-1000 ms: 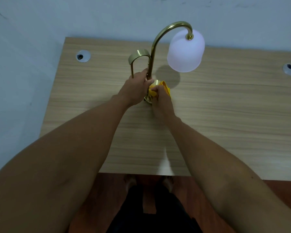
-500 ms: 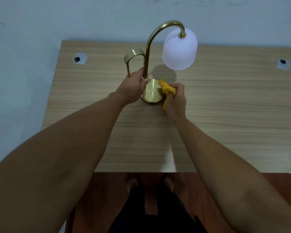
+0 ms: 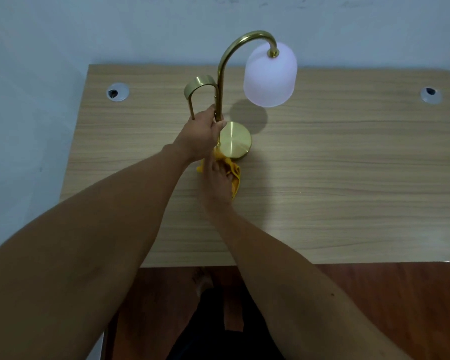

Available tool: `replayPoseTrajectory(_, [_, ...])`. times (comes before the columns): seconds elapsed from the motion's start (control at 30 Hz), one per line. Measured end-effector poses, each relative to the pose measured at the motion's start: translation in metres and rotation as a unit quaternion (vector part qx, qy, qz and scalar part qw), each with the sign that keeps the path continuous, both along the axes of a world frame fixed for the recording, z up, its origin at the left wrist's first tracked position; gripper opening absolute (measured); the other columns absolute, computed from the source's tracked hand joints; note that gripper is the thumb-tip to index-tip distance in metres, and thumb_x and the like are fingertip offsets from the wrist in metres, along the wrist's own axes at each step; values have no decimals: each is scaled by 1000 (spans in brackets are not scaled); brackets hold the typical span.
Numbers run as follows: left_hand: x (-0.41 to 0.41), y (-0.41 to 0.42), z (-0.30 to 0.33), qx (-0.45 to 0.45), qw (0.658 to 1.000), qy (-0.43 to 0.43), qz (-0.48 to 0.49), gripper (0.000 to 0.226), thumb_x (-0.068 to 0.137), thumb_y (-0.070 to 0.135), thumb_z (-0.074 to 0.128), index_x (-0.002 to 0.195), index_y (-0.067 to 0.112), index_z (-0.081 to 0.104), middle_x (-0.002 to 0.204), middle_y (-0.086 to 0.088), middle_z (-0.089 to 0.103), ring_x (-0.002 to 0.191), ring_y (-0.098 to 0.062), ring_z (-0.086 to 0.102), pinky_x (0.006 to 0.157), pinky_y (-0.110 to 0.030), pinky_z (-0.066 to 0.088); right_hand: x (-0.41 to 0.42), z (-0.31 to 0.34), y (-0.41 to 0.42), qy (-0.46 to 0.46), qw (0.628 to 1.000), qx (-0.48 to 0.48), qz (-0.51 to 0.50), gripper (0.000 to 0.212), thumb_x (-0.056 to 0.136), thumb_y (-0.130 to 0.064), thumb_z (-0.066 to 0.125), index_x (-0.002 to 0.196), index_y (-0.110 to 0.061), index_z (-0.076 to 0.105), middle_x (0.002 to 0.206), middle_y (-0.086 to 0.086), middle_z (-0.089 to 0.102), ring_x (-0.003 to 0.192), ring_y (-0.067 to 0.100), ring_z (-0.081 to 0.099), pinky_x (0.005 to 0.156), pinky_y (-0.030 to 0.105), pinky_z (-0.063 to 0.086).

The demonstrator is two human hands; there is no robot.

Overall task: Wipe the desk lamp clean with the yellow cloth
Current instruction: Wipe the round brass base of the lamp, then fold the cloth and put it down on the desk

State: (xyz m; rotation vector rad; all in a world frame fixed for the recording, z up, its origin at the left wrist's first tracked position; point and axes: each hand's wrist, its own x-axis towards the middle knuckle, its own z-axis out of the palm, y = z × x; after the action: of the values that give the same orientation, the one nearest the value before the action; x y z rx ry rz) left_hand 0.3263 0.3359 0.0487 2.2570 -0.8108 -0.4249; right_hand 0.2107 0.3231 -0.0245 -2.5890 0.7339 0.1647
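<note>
Brass desk lamp (image 3: 235, 140) standing mid-desk (image 3: 348, 178). Left hand (image 3: 202, 137) closed round stem, steadying. Right hand (image 3: 217, 181) bunching yellow cloth (image 3: 235, 175), fingers curled, at base's near edge. We are judging: keep stem braced, sweep cloth round rim, light pressure.
</note>
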Motion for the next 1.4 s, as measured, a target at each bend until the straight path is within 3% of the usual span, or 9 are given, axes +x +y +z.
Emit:
replayPoseTrajectory(0.17, [-1, 0, 11, 20, 1000, 21, 1, 24, 105, 31, 49, 118, 12, 56, 91, -5, 63, 84, -22, 58, 72, -32, 39, -2, 13, -37, -139, 961, 239, -14, 22, 97, -11, 52, 118, -11, 59, 106, 7, 70, 95, 25, 65, 84, 42, 54])
replayPoseTrajectory(0.33, [-14, 4, 19, 21, 993, 95, 62, 36, 104, 44, 51, 119, 11, 53, 96, -3, 63, 86, -22, 59, 66, -31, 43, -23, 41, -77, -175, 810, 509, -233, 12, 75, -12, 62, 81, -19, 71, 86, 9, 69, 84, 25, 64, 88, 58, 58])
replayPoseTrajectory(0.43, [-27, 17, 12, 6, 980, 151, 128, 52, 97, 59, 51, 116, 11, 62, 105, -4, 66, 102, -26, 63, 87, -38, 50, -34, 56, -91, -176, 740, 585, -283, 20, 78, -3, 56, 85, -15, 71, 89, 14, 67, 85, 28, 62, 88, 55, 57])
replayPoseTrajectory(0.57, [-49, 26, 20, -63, 926, 332, 168, 45, 98, 53, 56, 86, 12, 69, 80, -8, 68, 77, -26, 64, 69, -33, 52, -44, 75, -96, -176, 673, 649, -309, 29, 87, -2, 48, 107, -4, 68, 106, 25, 67, 95, 36, 65, 99, 58, 54])
replayPoseTrajectory(0.73, [-67, 31, 33, -128, 883, 425, 153, 35, 93, 53, 62, 90, 20, 72, 70, 7, 66, 61, -8, 59, 64, -26, 46, -61, 100, -96, -167, 615, 703, -316, 44, 101, -8, 38, 82, -1, 77, 80, 19, 76, 67, 29, 75, 65, 37, 64])
replayPoseTrajectory(0.9, [-73, 26, 51, -164, 908, 371, 101, 19, 102, 26, 59, 85, 20, 64, 70, 14, 68, 60, 3, 62, 50, -6, 44, -70, 111, -102, -164, 593, 724, -311, 48, 86, -23, 51, 118, 7, 70, 115, 27, 71, 103, 39, 69, 94, 47, 56])
replayPoseTrajectory(1.03, [-75, 20, 65, -177, 922, 328, 106, 25, 101, 29, 63, 77, 22, 63, 73, 8, 70, 72, -7, 61, 66, -21, 48, -72, 113, -111, -139, 654, 698, -256, 90, 86, -74, 54, 141, -4, 60, 122, 21, 69, 106, 37, 67, 91, 47, 52])
replayPoseTrajectory(1.2, [-85, 0, 80, -188, 939, 247, 146, 25, 100, 37, 62, 82, 19, 65, 84, 2, 66, 78, -10, 57, 70, -26, 45, -83, 115, -128, -185, 642, 709, -226, 25, 99, -11, 63, 119, 2, 68, 105, 17, 78, 94, 27, 76, 80, 38, 64])
replayPoseTrajectory(1.4, [-123, -30, 88, -204, 930, 233, 197, 30, 102, 42, 57, 85, 20, 67, 90, -1, 68, 89, -18, 60, 79, -32, 48, -115, 119, -186, -156, 661, 704, -206, 39, 100, -1, 51, 138, -4, 59, 132, 22, 68, 101, 32, 74, 82, 49, 63])
